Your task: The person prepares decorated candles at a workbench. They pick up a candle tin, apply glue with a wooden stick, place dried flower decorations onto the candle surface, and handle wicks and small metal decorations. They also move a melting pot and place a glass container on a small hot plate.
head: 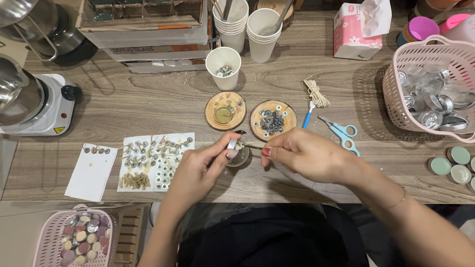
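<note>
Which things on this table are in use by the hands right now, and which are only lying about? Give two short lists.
In use: left hand, right hand, small round tin, thin stick.

Lying about: scissors, tissue box, pink basket, paper cups, hot plate, string bundle, wooden disc of metal tabs.

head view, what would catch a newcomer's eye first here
The two hands, left hand and right hand, meet at the table's front edge over a small round tin. Behind them lie two wooden slices, one heaped with metal rings, and a pink basket at far right.
</note>
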